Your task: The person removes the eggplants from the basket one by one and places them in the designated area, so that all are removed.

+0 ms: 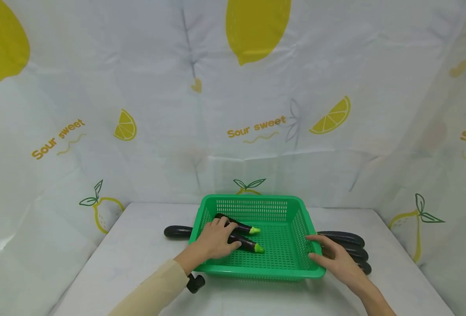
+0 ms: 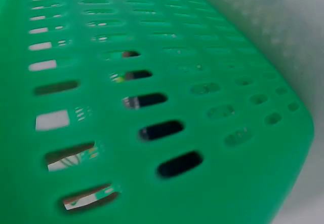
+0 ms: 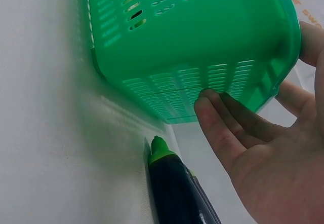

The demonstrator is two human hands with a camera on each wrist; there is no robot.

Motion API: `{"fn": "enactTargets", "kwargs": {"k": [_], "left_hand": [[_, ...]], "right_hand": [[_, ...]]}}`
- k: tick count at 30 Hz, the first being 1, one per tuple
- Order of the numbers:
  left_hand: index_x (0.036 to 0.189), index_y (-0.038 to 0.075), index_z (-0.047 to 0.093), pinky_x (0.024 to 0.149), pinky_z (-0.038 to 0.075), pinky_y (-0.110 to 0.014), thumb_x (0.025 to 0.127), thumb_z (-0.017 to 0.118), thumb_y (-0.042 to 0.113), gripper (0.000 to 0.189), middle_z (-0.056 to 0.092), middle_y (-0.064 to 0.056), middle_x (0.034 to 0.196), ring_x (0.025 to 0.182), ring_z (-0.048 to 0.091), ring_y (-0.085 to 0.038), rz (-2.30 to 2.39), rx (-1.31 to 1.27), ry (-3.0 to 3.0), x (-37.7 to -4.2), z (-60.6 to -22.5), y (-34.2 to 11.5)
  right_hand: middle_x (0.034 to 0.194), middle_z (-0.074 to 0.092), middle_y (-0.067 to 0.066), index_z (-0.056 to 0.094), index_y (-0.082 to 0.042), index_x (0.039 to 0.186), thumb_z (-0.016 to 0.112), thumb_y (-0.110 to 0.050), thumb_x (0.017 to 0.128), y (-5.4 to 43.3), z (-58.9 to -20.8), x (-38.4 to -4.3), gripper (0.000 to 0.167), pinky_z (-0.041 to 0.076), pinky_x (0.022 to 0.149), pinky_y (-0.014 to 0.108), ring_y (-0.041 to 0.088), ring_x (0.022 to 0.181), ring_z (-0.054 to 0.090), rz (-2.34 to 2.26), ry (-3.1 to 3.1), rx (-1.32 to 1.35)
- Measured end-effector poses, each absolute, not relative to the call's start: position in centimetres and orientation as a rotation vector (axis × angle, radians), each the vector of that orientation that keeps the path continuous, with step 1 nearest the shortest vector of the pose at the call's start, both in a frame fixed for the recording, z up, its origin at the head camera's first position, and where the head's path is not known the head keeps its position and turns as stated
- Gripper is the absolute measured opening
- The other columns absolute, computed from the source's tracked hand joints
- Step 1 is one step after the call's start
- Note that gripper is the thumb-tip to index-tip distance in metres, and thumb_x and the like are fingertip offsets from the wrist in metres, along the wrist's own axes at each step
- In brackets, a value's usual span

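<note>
A green plastic basket (image 1: 256,271) with slotted walls stands in the middle of the table. Inside lie two dark eggplants with green stem ends: a far eggplant (image 1: 242,227) and a near eggplant (image 1: 248,243). My left hand (image 1: 216,240) reaches over the basket's left rim and holds the near eggplant between thumb and fingers, covering its left end. The basket's slotted wall (image 2: 126,133) fills the left wrist view, hiding that hand. At the right rim, my right hand (image 1: 333,259) grips the basket, thumb and index finger over the edge, other fingers (image 3: 217,122) along the outer wall.
Several eggplants (image 1: 341,238) lie on the white table (image 1: 122,263) just right of the basket, beside my right hand. Another eggplant (image 1: 176,231) pokes out left of the basket. A white curtain (image 1: 177,145) with lemon prints hangs behind and along both sides.
</note>
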State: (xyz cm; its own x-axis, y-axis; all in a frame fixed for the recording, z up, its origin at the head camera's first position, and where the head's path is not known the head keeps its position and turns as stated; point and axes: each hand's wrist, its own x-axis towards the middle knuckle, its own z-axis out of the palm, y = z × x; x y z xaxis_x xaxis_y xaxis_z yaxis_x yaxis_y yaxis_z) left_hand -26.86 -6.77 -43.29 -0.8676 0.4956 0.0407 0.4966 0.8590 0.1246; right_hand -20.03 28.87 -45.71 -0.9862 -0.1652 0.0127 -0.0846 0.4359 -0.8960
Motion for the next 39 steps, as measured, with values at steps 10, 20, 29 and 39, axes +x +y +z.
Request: {"fn": "enactTargets", "kwargs": {"k": [10,20,29,39], "left_hand": [[0.151,0.019,0.048,0.110,0.036,-0.057,0.100,0.058,0.053,0.061,0.040,-0.016,0.154,0.142,0.038,-0.038,-0.170,-0.737,-3.176,-27.8,-44.7,-5.8],[0.148,0.022,0.051,0.110,0.036,-0.056,0.100,0.062,0.049,0.057,0.036,-0.017,0.157,0.143,0.036,-0.038,-0.124,-0.727,-3.214,-28.2,-45.3,-5.8],[0.136,0.022,0.060,0.090,0.049,-0.051,0.095,0.072,0.041,0.046,0.046,-0.016,0.137,0.121,0.049,-0.035,-0.169,-0.767,-3.161,-28.1,-45.0,-6.0],[0.127,0.025,0.060,0.080,0.048,-0.045,0.099,0.068,0.032,0.030,0.056,-0.007,0.118,0.101,0.050,-0.027,-0.175,-0.799,-3.192,-28.3,-45.2,-6.2]], "right_hand": [[0.157,0.034,0.029,0.047,-0.005,0.149,0.067,-0.026,0.100,28.9,-45.7,-20.0,0.057,0.044,0.104,0.060,0.052,0.137,0.042,-1.622,2.596,-0.239],[0.158,0.032,0.030,0.047,-0.004,0.149,0.067,-0.026,0.100,28.8,-45.7,-20.1,0.057,0.043,0.104,0.061,0.053,0.137,0.042,-1.629,2.588,-0.236],[0.158,0.031,0.030,0.047,-0.004,0.149,0.067,-0.025,0.100,28.9,-45.8,-20.1,0.057,0.041,0.105,0.062,0.053,0.138,0.040,-1.637,2.582,-0.243],[0.159,0.030,0.029,0.047,-0.006,0.150,0.067,-0.026,0.100,29.1,-46.0,-20.2,0.057,0.042,0.106,0.060,0.052,0.139,0.039,-1.635,2.577,-0.234]]}}
